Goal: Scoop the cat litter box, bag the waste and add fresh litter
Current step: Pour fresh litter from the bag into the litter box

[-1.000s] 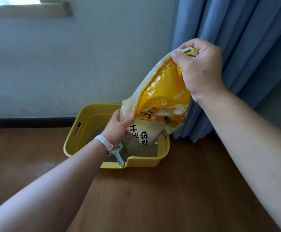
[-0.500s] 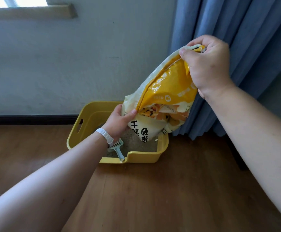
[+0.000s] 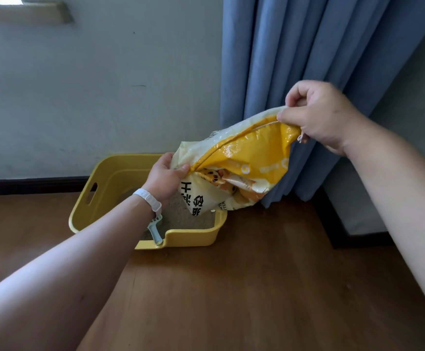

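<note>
Over the yellow litter box (image 3: 110, 188) on the wood floor (image 3: 257, 287), a yellow litter bag (image 3: 244, 160) hangs tipped down. The right hand (image 3: 317, 115) pinches its top corner. The left hand (image 3: 164, 177) grips its lower edge. A small scoop (image 3: 155, 230) leans in the box.

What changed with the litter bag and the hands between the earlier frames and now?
The right hand, gripping the litter bag by its upper end, swung right and lower, so the bag lies flatter. Unchanged: the left hand holds the bag's lower end over the litter box; the scoop rests at its front rim.
</note>
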`<state>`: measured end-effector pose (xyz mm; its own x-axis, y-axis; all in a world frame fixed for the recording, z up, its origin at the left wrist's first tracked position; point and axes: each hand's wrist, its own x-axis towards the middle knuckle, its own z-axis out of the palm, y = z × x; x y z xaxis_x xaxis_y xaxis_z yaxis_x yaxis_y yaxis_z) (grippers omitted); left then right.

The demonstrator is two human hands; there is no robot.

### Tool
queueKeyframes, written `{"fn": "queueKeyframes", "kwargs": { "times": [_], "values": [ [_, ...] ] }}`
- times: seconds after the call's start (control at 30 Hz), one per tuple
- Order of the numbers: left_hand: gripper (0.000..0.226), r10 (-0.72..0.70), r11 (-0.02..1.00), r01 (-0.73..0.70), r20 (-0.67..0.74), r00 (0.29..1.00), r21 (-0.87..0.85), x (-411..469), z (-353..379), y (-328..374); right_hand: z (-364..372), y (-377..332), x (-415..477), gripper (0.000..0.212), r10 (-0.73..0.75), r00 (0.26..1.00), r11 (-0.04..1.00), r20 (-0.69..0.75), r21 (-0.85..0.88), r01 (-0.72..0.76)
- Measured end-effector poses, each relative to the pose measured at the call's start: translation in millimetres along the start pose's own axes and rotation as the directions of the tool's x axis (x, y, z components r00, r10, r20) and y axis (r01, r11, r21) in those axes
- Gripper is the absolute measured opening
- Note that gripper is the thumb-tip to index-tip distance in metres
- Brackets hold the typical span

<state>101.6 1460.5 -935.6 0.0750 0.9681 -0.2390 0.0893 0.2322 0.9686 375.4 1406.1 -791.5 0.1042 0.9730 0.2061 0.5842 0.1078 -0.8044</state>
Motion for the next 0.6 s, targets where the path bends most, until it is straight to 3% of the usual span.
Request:
{"fn": "queueKeyframes", "kwargs": {
  "times": [0.23,0.37,0.6],
  "values": [
    [0.022,0.097,0.994,-0.094,-0.054,0.994,0.054,-5,18,19,-25,23,-7,0.024,0.034,0.998,0.96,0.061,-0.281,-0.016],
    [0.016,0.164,0.984,-0.156,-0.091,0.982,0.088,-11,27,29,-30,38,-14,0.027,0.119,0.98,0.94,0.163,-0.337,-0.058],
    [0.009,0.242,0.949,-0.215,-0.094,0.966,0.229,-23,37,35,-27,66,-13,0.048,0.337,0.878,0.833,0.339,-0.542,-0.11]
  ]
}}
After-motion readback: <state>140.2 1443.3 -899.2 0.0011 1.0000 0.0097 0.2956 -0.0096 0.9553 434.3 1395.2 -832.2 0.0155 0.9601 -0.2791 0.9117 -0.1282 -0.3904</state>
